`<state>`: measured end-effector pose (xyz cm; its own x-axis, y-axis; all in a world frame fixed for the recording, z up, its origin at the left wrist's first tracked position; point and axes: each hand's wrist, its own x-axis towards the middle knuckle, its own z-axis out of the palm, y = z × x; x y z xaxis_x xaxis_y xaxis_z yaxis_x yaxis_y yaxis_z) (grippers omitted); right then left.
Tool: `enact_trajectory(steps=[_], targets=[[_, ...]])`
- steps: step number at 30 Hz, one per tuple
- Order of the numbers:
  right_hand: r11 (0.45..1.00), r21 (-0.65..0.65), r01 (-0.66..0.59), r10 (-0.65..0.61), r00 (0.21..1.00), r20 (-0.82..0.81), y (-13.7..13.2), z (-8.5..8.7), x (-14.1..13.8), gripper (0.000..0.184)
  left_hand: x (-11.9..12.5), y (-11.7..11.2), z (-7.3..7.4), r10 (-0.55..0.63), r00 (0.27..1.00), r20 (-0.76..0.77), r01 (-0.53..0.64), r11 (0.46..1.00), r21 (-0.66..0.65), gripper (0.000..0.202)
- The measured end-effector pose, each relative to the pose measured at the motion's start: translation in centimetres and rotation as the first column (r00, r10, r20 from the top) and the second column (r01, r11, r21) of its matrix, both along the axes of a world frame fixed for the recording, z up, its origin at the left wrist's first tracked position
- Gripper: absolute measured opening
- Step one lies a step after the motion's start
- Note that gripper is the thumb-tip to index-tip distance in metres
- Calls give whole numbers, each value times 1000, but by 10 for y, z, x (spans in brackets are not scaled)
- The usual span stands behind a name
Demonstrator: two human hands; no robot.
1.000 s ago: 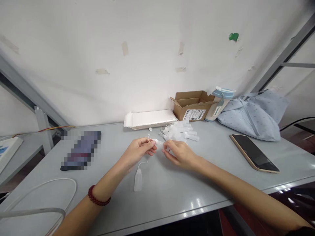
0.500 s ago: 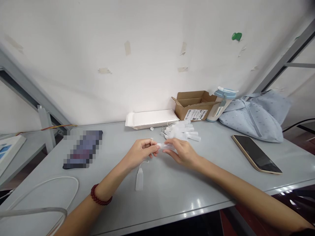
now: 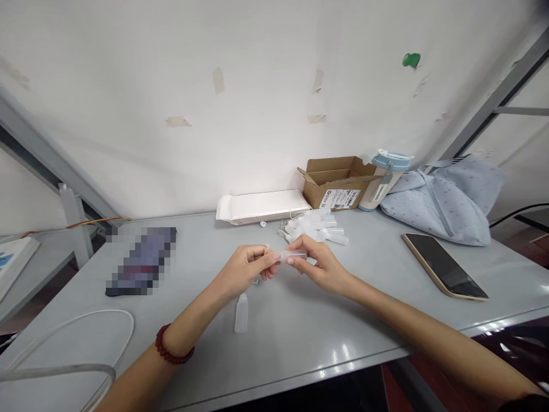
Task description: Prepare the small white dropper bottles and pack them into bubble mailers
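Between my two hands, above the grey table, is a small translucent plastic bottle (image 3: 292, 255), lying roughly level. My left hand (image 3: 254, 264) pinches its neck end at the left, where the fingertips hide the tip; a bit of white cap or string shows above them. Around the body of the bottle, the thumb and fingers of my right hand (image 3: 318, 264) are closed. A second small bottle (image 3: 242, 315) lies on the table just below my left hand. Behind my hands is a pile of similar bottles (image 3: 315, 226) with thin strings. Near it lies a small white cap (image 3: 263, 224).
A flat white package (image 3: 266, 207) and an open cardboard box (image 3: 338, 186) stand along the wall. Right of them are a blue-lidded tumbler (image 3: 384, 180), a light blue bag (image 3: 437, 203) and a phone (image 3: 446, 266). A blurred dark item (image 3: 143, 260) and white cable (image 3: 128, 326) lie left.
My left fingers have closed tighter over the bottle's neck end, and my right thumb has shifted up onto its body. The view has moved slightly.
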<state>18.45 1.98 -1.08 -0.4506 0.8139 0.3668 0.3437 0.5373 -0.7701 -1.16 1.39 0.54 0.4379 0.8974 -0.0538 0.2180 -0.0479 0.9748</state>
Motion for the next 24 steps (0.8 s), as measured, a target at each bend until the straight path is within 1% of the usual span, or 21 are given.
enact_trajectory(steps=[4,8,10,11,12,13,14,15,16,17,18,19,20,21,22,24], targets=[[979,-200,-40,18,994,-110,1,5,0,24,1,-4,1,25,999,-37,-22,997,80,33],[922,-361,-142,68,975,-211,3,6,0,29,4,-10,3,59,991,-123,-39,986,165,31],[898,-402,-179,79,964,-253,3,4,-1,31,6,-11,5,76,988,-137,-49,980,192,28],[904,-393,-168,72,966,-248,3,3,-1,30,7,-12,6,91,987,-131,-64,979,196,26],[926,-353,-132,55,974,-219,3,2,-2,29,7,-12,6,107,987,-117,-84,978,190,25],[958,-277,-80,33,984,-173,3,0,-2,28,8,-11,7,119,988,-94,-101,980,172,24],[986,-163,-29,10,993,-115,4,-3,-2,25,8,-11,7,121,990,-66,-111,984,141,25],[1000,-18,8,-9,998,-57,4,-5,-2,24,8,-10,8,113,993,-34,-110,989,99,27],[990,136,27,-27,1000,-3,5,-8,-2,23,8,-9,8,100,995,-1,-99,994,47,30],[960,278,23,-37,998,45,5,-11,-1,22,8,-8,7,86,996,30,-85,996,-11,33],[921,390,11,-46,996,80,6,-13,-1,22,8,-7,7,76,995,59,-71,995,-73,36],[890,457,2,-55,993,103,6,-14,0,22,7,-5,6,74,994,85,-62,990,-128,38],[877,480,-2,-57,992,109,6,-14,0,21,6,-4,5,76,992,102,-58,984,-168,39],[887,461,-3,-51,993,104,5,-14,0,21,5,-3,4,81,990,113,-59,980,-190,39],[913,408,1,-41,995,90,5,-12,-1,21,3,-2,3,83,990,118,-59,979,-196,37],[966,259,12,-25,999,48,3,-8,-2,20,0,0,2,72,990,120,-49,981,-189,28]])
